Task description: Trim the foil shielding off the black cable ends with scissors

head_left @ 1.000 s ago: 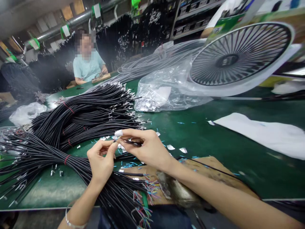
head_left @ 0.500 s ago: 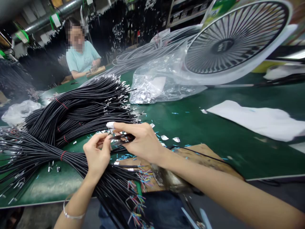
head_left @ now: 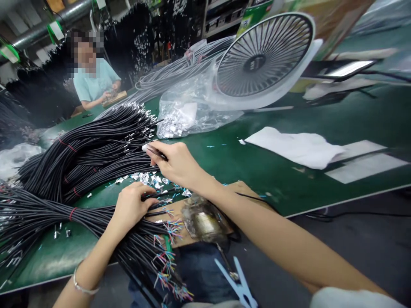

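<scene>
My left hand [head_left: 130, 207] is curled over the bundle at the front, with a black cable [head_left: 162, 193] between its thumb and forefinger. My right hand [head_left: 176, 162] is raised above the foil scraps, closed on dark tweezers [head_left: 158, 152]. White wrapping covers one of its fingertips. Beneath my left hand runs the bundle of black cables [head_left: 93, 216], held with a red tie, its stripped ends showing thin coloured wires [head_left: 171, 256]. Further back lies another tied pile of black cables [head_left: 93, 141] with silvery ends.
A fan [head_left: 266, 60] leans over a clear plastic bag [head_left: 192, 115] of foil pieces. White sheets [head_left: 292, 145] lie on the green table [head_left: 257, 179]. Near the front edge are a wooden board [head_left: 178, 214], a grimy metal piece [head_left: 205, 222] and a blue-handled tool [head_left: 237, 282]. Another person [head_left: 94, 79] sits across.
My hands have come apart: the left has lowered toward the front bundle, while the right has lifted away with the tweezers. The camera view has swung somewhat to the right.
</scene>
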A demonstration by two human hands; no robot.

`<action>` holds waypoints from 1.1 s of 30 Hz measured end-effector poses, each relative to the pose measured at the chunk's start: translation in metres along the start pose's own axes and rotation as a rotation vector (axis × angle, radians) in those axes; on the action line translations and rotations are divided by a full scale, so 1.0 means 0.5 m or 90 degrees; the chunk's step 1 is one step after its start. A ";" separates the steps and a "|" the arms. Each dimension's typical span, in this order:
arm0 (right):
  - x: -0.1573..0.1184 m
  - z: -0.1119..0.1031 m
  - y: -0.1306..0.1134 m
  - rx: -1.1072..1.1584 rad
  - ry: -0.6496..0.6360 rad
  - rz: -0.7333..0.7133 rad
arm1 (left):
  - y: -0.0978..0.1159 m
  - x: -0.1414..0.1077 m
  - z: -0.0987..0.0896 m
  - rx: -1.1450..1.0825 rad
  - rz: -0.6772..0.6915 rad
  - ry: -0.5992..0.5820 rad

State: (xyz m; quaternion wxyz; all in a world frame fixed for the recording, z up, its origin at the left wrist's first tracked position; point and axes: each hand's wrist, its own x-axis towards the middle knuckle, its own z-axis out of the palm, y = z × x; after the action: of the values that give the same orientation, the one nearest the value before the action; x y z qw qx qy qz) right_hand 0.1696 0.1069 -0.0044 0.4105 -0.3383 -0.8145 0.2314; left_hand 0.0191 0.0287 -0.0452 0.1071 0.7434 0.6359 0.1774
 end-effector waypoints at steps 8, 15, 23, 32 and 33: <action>-0.008 0.000 -0.014 -0.086 -0.139 0.035 | 0.000 0.017 -0.001 -0.118 0.022 0.100; -0.013 -0.006 -0.016 -0.099 -0.134 0.026 | -0.019 0.016 0.002 -0.096 0.014 -0.059; -0.019 -0.001 -0.005 -0.098 -0.096 -0.012 | -0.008 0.006 -0.004 -0.127 0.029 -0.134; -0.021 0.006 -0.015 0.003 -0.038 -0.012 | 0.005 -0.008 -0.033 -0.375 -0.124 0.363; -0.022 0.010 -0.016 0.034 -0.027 -0.027 | 0.005 -0.010 -0.035 -0.389 -0.124 0.384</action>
State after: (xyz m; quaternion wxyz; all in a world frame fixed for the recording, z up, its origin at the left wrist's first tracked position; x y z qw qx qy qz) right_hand 0.1675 0.0929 -0.0073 0.4067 -0.3048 -0.8236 0.2517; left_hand 0.0139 0.0221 -0.0289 0.1478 0.5292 0.6241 0.5555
